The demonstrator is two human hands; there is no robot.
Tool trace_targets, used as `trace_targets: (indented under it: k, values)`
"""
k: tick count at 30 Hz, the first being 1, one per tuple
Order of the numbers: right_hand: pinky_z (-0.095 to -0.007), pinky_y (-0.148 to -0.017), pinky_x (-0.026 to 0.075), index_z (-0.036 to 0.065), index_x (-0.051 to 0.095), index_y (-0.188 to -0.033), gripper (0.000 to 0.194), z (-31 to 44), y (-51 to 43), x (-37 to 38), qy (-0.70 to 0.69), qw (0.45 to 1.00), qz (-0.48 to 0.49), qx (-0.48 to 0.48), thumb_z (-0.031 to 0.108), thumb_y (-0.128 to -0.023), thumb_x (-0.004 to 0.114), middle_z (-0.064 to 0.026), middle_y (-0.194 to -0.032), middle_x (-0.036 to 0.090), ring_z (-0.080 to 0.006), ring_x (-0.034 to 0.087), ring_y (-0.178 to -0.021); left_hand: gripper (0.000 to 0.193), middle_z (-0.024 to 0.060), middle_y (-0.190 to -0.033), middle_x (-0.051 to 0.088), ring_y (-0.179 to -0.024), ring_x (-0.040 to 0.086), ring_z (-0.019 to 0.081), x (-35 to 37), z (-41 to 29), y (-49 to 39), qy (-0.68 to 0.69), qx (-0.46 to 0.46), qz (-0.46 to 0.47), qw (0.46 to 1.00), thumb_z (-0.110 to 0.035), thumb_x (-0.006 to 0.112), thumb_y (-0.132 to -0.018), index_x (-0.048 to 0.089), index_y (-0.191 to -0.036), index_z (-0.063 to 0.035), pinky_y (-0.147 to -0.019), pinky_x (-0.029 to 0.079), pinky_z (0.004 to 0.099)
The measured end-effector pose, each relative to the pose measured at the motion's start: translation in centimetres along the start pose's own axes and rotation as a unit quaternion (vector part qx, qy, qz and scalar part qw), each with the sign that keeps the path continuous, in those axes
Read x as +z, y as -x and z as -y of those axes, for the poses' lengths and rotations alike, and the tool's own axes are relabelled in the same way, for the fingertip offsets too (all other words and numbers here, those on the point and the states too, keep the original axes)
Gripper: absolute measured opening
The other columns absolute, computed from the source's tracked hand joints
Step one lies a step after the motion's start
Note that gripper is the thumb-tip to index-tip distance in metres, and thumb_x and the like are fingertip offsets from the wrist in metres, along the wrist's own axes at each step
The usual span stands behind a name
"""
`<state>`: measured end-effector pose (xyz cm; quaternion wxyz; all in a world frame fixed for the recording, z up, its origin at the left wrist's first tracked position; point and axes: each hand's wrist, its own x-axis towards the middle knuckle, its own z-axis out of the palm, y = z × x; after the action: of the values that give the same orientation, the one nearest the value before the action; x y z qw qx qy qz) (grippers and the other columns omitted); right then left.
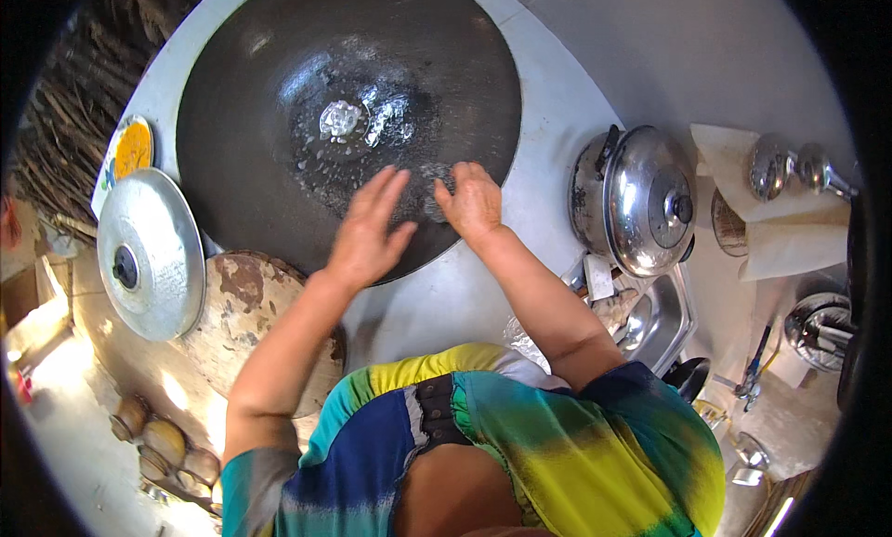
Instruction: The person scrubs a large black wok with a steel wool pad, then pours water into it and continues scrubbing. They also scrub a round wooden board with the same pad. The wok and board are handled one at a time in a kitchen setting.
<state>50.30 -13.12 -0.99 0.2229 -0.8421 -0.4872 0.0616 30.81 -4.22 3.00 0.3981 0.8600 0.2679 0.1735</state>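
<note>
Below me lies a wide round dark griddle [223, 133]. A glossy wet patch [390, 115] covers its middle, with a clear, shiny lump [340, 121] on it and pale specks around. My left hand [373, 223], slightly blurred, is over the near part of the griddle, its fingers and thumb spread and nothing in it. Over the near right part, my right hand [474, 199] has its fingers bent and its thumb apart. A speckled, glistening patch [433, 181] shows beside that thumb. Whether the right hand holds anything is hidden by its fingers.
A metal lid [160, 258] leans at the left, by a plate of orange food [132, 150] and a worn round board [240, 293]. Firewood [70, 119] lies beyond. At the right stand a lidded steel pot [592, 188] and a metal sink [672, 314].
</note>
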Motion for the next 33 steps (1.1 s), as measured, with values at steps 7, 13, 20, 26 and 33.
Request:
trace_targets:
  k: [7, 13, 20, 26, 33]
  values:
    - [-0.0463, -0.085, 0.055, -0.002, 0.069, -0.106, 0.028, -3.8, 2.9, -2.0, -0.243, 0.970, 0.023, -0.008, 0.021, -0.091, 0.069, -0.0204, -0.098, 0.068, -0.0392, 0.066, -0.097, 0.060, 0.0212, -0.132, 0.061, -0.118, 0.060, 0.0398, 10.6, 1.0, -3.6, 0.077, -0.077, -0.006, 0.994, -0.006, 0.079, -0.080, 0.059, -0.137, -0.0040, -0.102, 0.050, 0.0430]
    - [-0.0476, -0.120, 0.030, -0.007, 0.046, -0.142, 0.060, -13.6, 6.3, -4.9, 0.033, 0.998, 0.008, 0.060, 0.025, -0.096, 0.065, -0.0269, -0.155, 0.038, -0.0435, 0.035, -0.145, 0.042, 0.0195, -0.122, 0.069, -0.112, 0.067, 0.0323, 15.1, 1.6, -7.0, 0.155, -0.167, -0.066, 0.971, -0.011, 0.081, -0.084, 0.069, -0.123, -0.0017, -0.098, 0.052, 0.0369]
    - [-0.0540, -0.125, 0.019, -0.009, 0.030, -0.152, 0.077, -15.8, 6.1, -4.5, 0.097, 0.993, 0.067, -0.008, 0.032, -0.095, 0.062, -0.0287, -0.163, 0.022, -0.0449, 0.020, -0.153, 0.040, 0.0163, -0.127, 0.068, -0.119, 0.064, 0.0344, 22.3, 1.6, -15.4, 0.149, -0.061, -0.175, 0.971, -0.005, 0.074, -0.087, 0.066, -0.126, -0.0064, -0.101, 0.051, 0.0388]
    - [-0.0588, -0.123, 0.019, -0.010, 0.025, -0.154, 0.084, -15.7, 5.8, -4.5, 0.092, 0.993, 0.071, -0.032, 0.035, -0.093, 0.063, -0.0306, -0.163, 0.021, -0.0488, 0.018, -0.152, 0.046, 0.0154, -0.126, 0.068, -0.116, 0.062, 0.0387, 25.4, 5.7, -22.6, 0.088, 0.063, -0.224, 0.969, 0.008, 0.070, -0.080, 0.068, -0.122, -0.0082, -0.101, 0.051, 0.0430]
    - [-0.0601, -0.122, 0.018, -0.010, 0.022, -0.155, 0.088, -15.8, 5.5, -4.5, 0.095, 0.992, 0.083, -0.025, 0.036, -0.093, 0.063, -0.0310, -0.163, 0.019, -0.0490, 0.018, -0.152, 0.035, 0.0174, -0.117, 0.069, -0.109, 0.060, 0.0416, 21.4, 4.5, -28.1, 0.039, 0.088, -0.277, 0.956, 0.009, 0.065, -0.078, 0.070, -0.110, -0.0046, -0.095, 0.050, 0.0474]
